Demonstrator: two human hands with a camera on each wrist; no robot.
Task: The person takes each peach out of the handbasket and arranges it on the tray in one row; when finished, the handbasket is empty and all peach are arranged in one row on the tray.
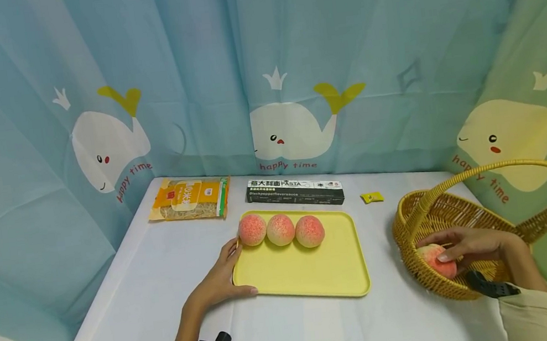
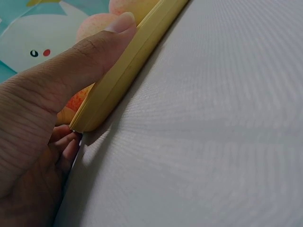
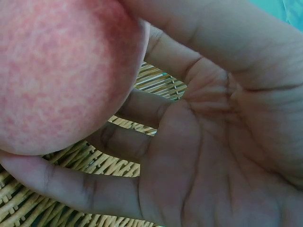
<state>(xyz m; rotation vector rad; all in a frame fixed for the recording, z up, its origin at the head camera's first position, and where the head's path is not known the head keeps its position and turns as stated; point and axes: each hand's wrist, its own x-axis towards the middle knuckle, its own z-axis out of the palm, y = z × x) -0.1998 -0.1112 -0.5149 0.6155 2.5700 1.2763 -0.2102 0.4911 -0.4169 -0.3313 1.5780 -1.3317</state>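
Observation:
My right hand (image 1: 479,244) grips a pink-and-cream peach (image 1: 438,261) inside a wicker basket (image 1: 411,217). In the right wrist view the peach (image 3: 61,75) lies between thumb and curled fingers, with the basket weave behind. My left hand (image 1: 225,278) holds the near left corner of a yellow tray (image 1: 304,273), thumb along the near rim and fingers at the left side. The left wrist view shows the thumb pressed on the tray rim (image 2: 128,66). Three more peaches, a left one (image 1: 252,230), a middle one (image 1: 281,229) and a right one (image 1: 310,231), sit in a row along the tray's far side.
Behind the tray lie an orange food packet (image 1: 189,200) and a dark pasta box (image 1: 296,191). A small yellow wrapped piece (image 1: 372,197) lies between the box and the basket. The basket's tall handle (image 1: 498,166) arches above my right hand. Whale-print curtains (image 1: 215,88) enclose the white table.

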